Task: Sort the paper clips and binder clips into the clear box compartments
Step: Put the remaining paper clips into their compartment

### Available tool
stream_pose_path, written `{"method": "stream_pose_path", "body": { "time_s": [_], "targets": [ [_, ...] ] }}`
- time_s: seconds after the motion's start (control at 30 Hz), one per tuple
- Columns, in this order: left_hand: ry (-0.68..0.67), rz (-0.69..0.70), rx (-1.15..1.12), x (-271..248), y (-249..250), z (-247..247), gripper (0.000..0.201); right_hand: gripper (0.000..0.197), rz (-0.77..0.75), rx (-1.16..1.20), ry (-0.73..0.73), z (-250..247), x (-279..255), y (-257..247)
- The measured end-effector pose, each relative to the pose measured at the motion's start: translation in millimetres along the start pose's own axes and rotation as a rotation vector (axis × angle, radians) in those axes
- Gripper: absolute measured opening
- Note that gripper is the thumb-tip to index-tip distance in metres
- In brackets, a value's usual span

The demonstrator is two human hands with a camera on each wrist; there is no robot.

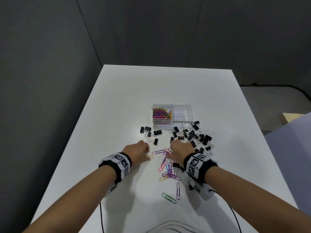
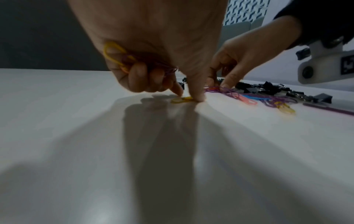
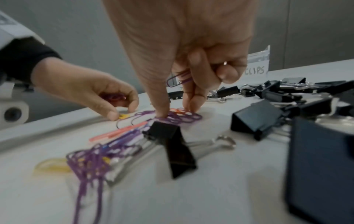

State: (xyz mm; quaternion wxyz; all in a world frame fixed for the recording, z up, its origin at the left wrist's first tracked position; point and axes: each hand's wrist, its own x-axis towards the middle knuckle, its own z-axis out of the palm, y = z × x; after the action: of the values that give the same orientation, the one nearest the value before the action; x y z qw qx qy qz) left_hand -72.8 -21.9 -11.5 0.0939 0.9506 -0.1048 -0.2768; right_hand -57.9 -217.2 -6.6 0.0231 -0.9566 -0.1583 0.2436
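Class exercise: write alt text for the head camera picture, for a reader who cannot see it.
Two hands, left hand and right hand, pick coloured paper clips off a white table. Behind them black binder clips surround a clear box; only its paper-clip side is filled.

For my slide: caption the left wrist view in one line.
Left hand, palm full of paper clips, pinches a yellow clip off the table.

White table before dark grey wall panels. Black cables trailing over near table edge. Wooden corner at right.
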Motion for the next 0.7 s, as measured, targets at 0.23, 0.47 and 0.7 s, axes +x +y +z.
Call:
{"method": "stream_pose_path", "body": {
  "time_s": [0.23, 0.47, 0.7],
  "targets": [
    [0.022, 0.03, -0.034, 4.0, 3.6, 4.0, 0.025, 0.029, 0.055, 0.128, -0.094, -3.3, 5.2, 2.1],
    [0.028, 0.018, -0.144, 2.2, 12.7, -6.6, 0.028, 0.028, 0.011, 0.233, -0.096, -6.5, 1.0, 13.6],
    [0.027, 0.006, -0.138, 1.7, 29.3, -10.5, 0.035, 0.005, 0.008, 0.401, -0.055, -16.6, -7.7, 32.4]
  ]
}}
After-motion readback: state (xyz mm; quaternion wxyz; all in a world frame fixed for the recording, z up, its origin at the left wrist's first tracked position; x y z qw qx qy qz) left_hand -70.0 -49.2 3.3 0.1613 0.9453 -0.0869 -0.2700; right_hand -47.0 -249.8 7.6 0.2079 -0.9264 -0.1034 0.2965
